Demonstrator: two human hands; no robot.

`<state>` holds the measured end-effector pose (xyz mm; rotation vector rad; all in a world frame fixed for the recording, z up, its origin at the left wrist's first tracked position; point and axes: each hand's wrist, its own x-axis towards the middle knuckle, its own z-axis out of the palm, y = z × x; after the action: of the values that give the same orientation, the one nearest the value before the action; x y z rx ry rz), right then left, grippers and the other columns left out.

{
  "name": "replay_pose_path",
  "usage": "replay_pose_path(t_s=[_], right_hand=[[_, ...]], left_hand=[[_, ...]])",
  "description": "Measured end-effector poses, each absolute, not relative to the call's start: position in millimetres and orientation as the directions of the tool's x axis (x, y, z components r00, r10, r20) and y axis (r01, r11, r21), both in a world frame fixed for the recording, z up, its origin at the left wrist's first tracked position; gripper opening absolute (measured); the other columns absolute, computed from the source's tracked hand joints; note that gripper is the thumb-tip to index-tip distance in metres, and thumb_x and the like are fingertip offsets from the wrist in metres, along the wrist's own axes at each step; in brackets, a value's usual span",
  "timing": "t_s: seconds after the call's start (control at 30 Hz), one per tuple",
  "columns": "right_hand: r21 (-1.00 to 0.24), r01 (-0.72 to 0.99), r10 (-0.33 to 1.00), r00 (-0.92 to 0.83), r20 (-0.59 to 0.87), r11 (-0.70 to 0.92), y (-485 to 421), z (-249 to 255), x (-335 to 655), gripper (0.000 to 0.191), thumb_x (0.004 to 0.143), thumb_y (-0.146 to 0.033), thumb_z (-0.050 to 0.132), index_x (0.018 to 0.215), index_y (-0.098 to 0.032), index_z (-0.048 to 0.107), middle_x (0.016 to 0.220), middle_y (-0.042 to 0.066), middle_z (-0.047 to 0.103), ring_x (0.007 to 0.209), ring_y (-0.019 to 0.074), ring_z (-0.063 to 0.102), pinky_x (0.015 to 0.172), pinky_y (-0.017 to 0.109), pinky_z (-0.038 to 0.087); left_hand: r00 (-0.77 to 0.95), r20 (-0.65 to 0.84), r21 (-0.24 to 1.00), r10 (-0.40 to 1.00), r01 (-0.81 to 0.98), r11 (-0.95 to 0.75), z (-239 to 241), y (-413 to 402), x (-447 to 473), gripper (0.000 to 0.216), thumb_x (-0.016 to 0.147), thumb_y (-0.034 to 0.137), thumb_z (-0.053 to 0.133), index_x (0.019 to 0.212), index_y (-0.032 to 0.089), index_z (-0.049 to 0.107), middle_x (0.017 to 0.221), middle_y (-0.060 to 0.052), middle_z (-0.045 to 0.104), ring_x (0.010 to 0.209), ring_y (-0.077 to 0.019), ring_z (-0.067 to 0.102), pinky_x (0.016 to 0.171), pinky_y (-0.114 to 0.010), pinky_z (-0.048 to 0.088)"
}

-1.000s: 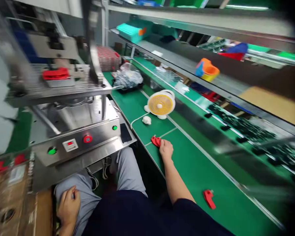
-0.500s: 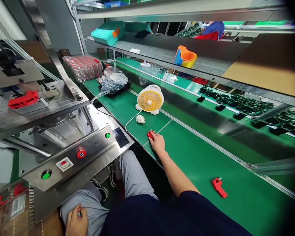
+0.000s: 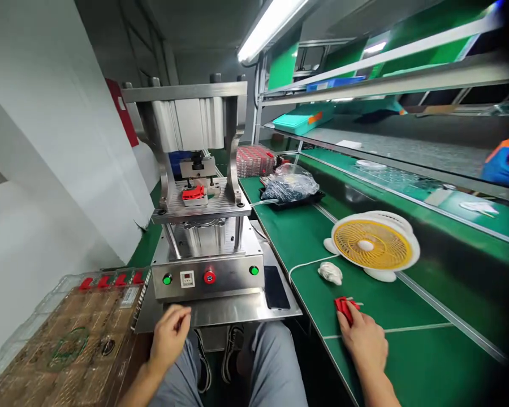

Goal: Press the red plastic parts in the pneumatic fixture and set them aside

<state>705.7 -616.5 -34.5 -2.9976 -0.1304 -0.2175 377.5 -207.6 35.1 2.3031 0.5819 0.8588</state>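
Note:
My right hand (image 3: pixel 363 338) rests on the green bench mat (image 3: pixel 390 316), its fingers closed around a small red plastic part (image 3: pixel 344 306). My left hand (image 3: pixel 170 336) hovers loosely curled in front of the steel press machine (image 3: pixel 201 226), just below its front ledge, with nothing visible in it. Another red part (image 3: pixel 194 194) sits in the press fixture under the ram. The press control panel carries two green buttons (image 3: pixel 167 279), a red button (image 3: pixel 209 277) and a small timer display.
A clear tray with several red parts (image 3: pixel 110 280) lies on cardboard at my left. On the bench are a dark phone (image 3: pixel 276 286), a yellow desk fan (image 3: pixel 373 245) with its cord, a black tray of bagged parts (image 3: pixel 289 189), and stacked red trays (image 3: pixel 254 160). Shelves run along the right.
The view has swung left toward the press. My left hand has risen from my thigh to the front of the machine. My right hand stays on the red part.

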Motion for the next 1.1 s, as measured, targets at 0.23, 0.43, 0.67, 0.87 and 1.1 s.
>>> replay_pose_path(t_s=[0.23, 0.43, 0.67, 0.87, 1.1], right_hand=[[-0.251, 0.079, 0.048, 0.990, 0.130, -0.965, -616.9, -31.5, 702.6, 0.052, 0.107, -0.042, 0.037, 0.143, -0.017, 0.064, 0.126, 0.019, 0.067, 0.106, 0.0390, 0.065, 0.087, 0.050, 0.056], [-0.252, 0.080, 0.044, 0.989, 0.143, -0.965, -617.9, -32.2, 703.9, 0.051, 0.106, -0.041, 0.035, 0.139, -0.019, 0.067, 0.124, 0.017, 0.068, 0.105, 0.0373, 0.066, 0.087, 0.047, 0.056], [-0.254, 0.078, 0.049, 0.991, 0.121, -0.964, -619.5, -33.5, 707.0, 0.053, 0.106, -0.044, 0.033, 0.141, -0.020, 0.066, 0.129, 0.016, 0.066, 0.108, 0.0363, 0.065, 0.087, 0.044, 0.056], [-0.297, 0.067, 0.040, 0.995, 0.094, -0.953, -618.2, -26.3, 702.4, 0.055, 0.105, -0.043, 0.034, 0.143, -0.016, 0.064, 0.130, 0.018, 0.065, 0.110, 0.0377, 0.063, 0.090, 0.047, 0.055], [-0.330, 0.069, 0.034, 0.993, 0.112, -0.941, -619.7, -28.1, 703.2, 0.052, 0.103, -0.042, 0.038, 0.139, -0.018, 0.067, 0.127, 0.018, 0.066, 0.109, 0.0381, 0.063, 0.090, 0.048, 0.056]], left_hand=[[0.561, 0.806, 0.226, 0.190, 0.005, -0.974, 251.9, -163.3, 480.8, 0.022, 0.095, 0.029, 0.055, 0.105, 0.021, 0.073, 0.102, -0.007, 0.073, 0.094, -0.0180, 0.068, 0.089, -0.032, 0.056], [0.779, 0.586, 0.082, 0.225, 0.219, -0.972, 324.3, -128.2, 555.5, 0.033, 0.083, 0.036, 0.066, 0.109, 0.016, 0.071, 0.110, -0.011, 0.067, 0.107, -0.0278, 0.061, 0.100, -0.044, 0.049], [0.892, 0.351, 0.026, 0.285, 0.295, -0.955, 350.2, -116.2, 579.2, 0.037, 0.079, 0.043, 0.073, 0.109, 0.021, 0.071, 0.104, -0.009, 0.066, 0.097, -0.0250, 0.062, 0.086, -0.035, 0.049], [0.905, 0.272, 0.066, 0.327, 0.322, -0.945, 356.7, -120.0, 587.2, 0.020, 0.075, 0.035, 0.077, 0.086, 0.021, 0.067, 0.079, 0.000, 0.068, 0.070, -0.0157, 0.059, 0.067, -0.027, 0.043], [0.823, 0.406, 0.108, 0.397, 0.388, -0.915, 348.9, -139.6, 572.0, 0.020, 0.083, 0.040, 0.070, 0.080, 0.021, 0.063, 0.083, -0.004, 0.070, 0.079, -0.0209, 0.063, 0.069, -0.031, 0.044]])
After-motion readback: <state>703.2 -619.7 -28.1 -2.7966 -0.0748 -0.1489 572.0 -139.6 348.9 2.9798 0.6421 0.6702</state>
